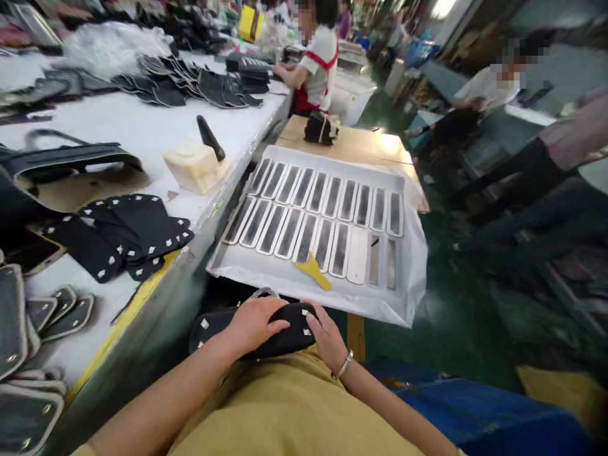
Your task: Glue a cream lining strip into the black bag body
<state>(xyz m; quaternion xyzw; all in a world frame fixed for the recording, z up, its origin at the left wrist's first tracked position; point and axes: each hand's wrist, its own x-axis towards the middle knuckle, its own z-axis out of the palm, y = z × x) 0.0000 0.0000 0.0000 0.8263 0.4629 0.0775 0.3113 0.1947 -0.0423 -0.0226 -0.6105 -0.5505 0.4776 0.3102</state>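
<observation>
A long black padded panel [287,337] with rounded ends and small white tabs lies across my lap. My left hand [254,323] rests over its middle, thumb and fingers on the top face. At the right end, my right hand [327,335] grips the edge with the thumb by the white tabs; a metal bangle is on that wrist. The panel's underside is hidden. Just beyond it is a shallow tray [327,159] lined with pale sheeting. Two rows of dark strips with pale borders [273,229] lie in it, with a yellow flat tool [312,271] near the front row.
On the white table [114,123] at left are stacked black tabbed panels [128,231], a black bag part [71,164], a cream block [192,164] and pale-edged pieces [14,316]. Cardboard [370,147] lies under the tray. Blue material [475,411] is at lower right. Other people work farther off.
</observation>
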